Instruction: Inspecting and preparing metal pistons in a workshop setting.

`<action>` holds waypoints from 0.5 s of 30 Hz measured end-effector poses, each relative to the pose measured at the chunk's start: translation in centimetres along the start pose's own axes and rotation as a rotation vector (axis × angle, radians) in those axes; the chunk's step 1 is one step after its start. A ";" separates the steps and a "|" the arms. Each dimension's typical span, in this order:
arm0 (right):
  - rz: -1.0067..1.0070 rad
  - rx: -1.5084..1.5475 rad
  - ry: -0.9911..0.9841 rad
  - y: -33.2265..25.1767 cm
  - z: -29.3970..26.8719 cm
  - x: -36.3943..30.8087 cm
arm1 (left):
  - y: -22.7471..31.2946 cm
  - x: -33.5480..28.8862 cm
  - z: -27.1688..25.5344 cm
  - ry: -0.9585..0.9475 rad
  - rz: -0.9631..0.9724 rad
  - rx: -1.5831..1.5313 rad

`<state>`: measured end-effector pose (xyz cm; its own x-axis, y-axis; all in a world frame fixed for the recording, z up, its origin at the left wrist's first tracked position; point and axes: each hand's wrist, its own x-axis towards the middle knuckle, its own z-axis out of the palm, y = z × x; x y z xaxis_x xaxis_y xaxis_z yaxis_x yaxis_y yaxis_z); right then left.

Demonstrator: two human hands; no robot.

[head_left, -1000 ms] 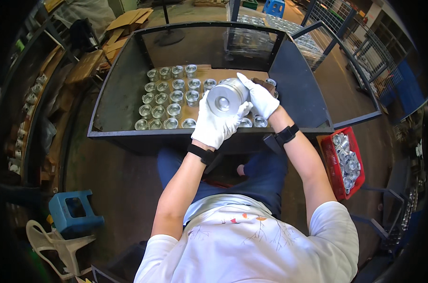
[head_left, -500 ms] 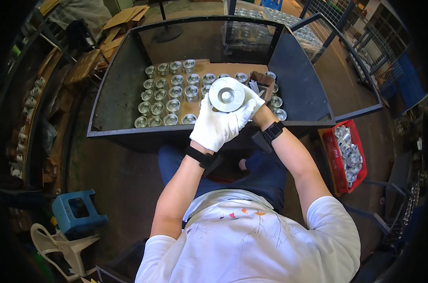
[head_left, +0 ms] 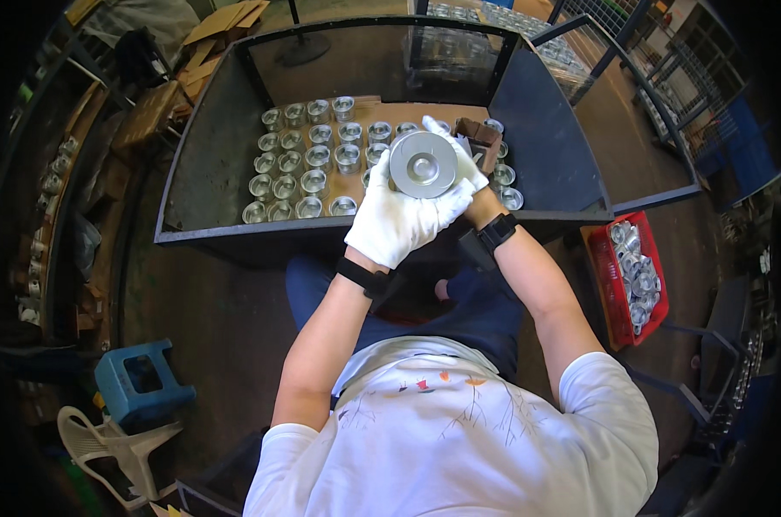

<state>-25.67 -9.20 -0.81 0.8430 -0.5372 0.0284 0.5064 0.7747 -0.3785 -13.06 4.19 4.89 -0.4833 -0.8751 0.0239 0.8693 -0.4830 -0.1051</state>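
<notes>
Both hands, in white gloves, are closed around one silver piston: the left hand (head_left: 388,222) cups it from the left and below, and the right hand (head_left: 466,175) grips it from the right, partly hidden behind it. The held piston (head_left: 423,165) is raised over the near part of a high-sided, dark metal tabletop (head_left: 208,129), its round face and central recess turned up.

Inside those walls, a brown cardboard sheet (head_left: 395,112) lies under rows of standing pistons (head_left: 318,158), closely set at the left, with a few more along the right side. Near the right hand, also within the walls, is a small brown cardboard box (head_left: 478,133); its contents are too small to tell.

Outside, just beside the tabletop's near right corner, a red plastic crate (head_left: 616,297) holds a jumbled heap of shiny metal parts (head_left: 641,280). Beyond the far wall, a load of metal pieces (head_left: 455,43) is wrapped in clear film. At far left, a long shelf (head_left: 73,185) carries more metal pieces in a line.
</notes>
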 end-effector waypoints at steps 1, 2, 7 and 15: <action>0.035 -0.024 0.118 0.0 2.1 0.2 | 0.6 -0.1 -0.9 -0.088 0.051 0.110; 0.047 -0.020 0.118 0.0 3.5 0.3 | 1.1 -0.3 -1.8 -0.175 0.102 0.221; -0.271 -0.524 0.418 -1.5 4.1 -0.7 | 1.6 0.4 -1.7 0.123 0.088 0.036; -0.462 -1.140 0.288 -1.2 4.0 -1.6 | 1.9 1.0 -3.6 0.200 0.415 0.417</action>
<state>-26.89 -7.92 3.31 0.4868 -0.8447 0.2227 0.1780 -0.1537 -0.9720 -12.29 2.50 1.17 -0.0711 -0.9894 -0.1264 0.9366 -0.1098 0.3326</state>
